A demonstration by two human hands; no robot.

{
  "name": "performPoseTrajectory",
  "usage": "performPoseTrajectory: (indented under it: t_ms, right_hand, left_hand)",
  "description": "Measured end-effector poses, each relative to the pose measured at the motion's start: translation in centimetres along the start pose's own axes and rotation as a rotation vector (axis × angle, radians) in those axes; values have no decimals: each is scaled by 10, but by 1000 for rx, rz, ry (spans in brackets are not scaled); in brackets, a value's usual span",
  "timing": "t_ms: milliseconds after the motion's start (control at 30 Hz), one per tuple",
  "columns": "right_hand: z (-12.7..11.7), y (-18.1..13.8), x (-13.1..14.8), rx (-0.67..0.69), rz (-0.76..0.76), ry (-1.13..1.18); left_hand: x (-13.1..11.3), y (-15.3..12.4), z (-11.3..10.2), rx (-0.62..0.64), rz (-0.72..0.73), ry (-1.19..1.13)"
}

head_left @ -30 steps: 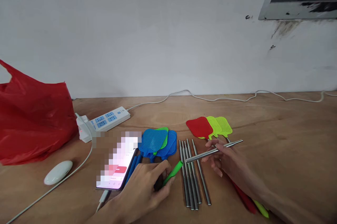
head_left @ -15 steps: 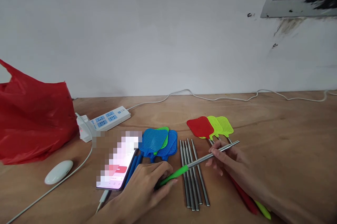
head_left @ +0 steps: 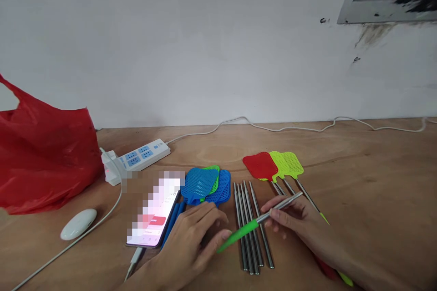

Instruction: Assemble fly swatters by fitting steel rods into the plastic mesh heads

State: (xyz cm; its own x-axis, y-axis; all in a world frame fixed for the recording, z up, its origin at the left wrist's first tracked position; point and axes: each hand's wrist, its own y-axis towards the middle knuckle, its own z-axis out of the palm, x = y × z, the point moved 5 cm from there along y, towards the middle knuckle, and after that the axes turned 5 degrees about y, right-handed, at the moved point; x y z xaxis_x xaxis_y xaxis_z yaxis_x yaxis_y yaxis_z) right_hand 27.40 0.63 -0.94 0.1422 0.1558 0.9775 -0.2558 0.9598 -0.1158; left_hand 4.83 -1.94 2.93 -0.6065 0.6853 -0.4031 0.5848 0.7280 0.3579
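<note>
My left hand (head_left: pixel 196 236) is closed round a green plastic handle (head_left: pixel 239 234). A thin metal rod (head_left: pixel 278 204) is pushed into that handle, and my right hand (head_left: pixel 295 222) pinches the rod near its far end. Rod and handle slant across several loose metal rods (head_left: pixel 249 227) lying side by side on the wooden table (head_left: pixel 368 177). Behind my left hand lies a pile of blue and green swatter heads (head_left: pixel 205 185). Behind my right hand lie assembled swatters with one red head (head_left: pixel 260 165) and two yellow-green heads (head_left: pixel 287 163).
A phone (head_left: pixel 153 218) with a lit screen lies left of my left hand, with a cable in it. Farther left are a white power strip (head_left: pixel 136 158), a white oval puck (head_left: pixel 78 223) and a red plastic bag (head_left: pixel 44 159). A white cord (head_left: pixel 290 127) runs along the wall.
The rod's tip has gone into the green handle. My right hand has come down and toward me, and the joined piece now lies lower across the loose rods.
</note>
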Motion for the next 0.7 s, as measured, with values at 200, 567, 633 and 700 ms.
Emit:
performPoseTrajectory:
  t_ms: [200,567,633,700]
  right_hand:
    - [-18,4,0,-174,-63,110]
    - [-15,8,-2,-149,-41,126]
    - [-14,9,-1,-140,-36,132]
    - [-14,9,0,-137,-32,138]
  left_hand:
    - [17,3,-2,-73,-77,354]
    - [31,-1,6,32,-109,516]
    - [28,-1,5,54,-115,472]
    - [25,0,6,85,-110,427]
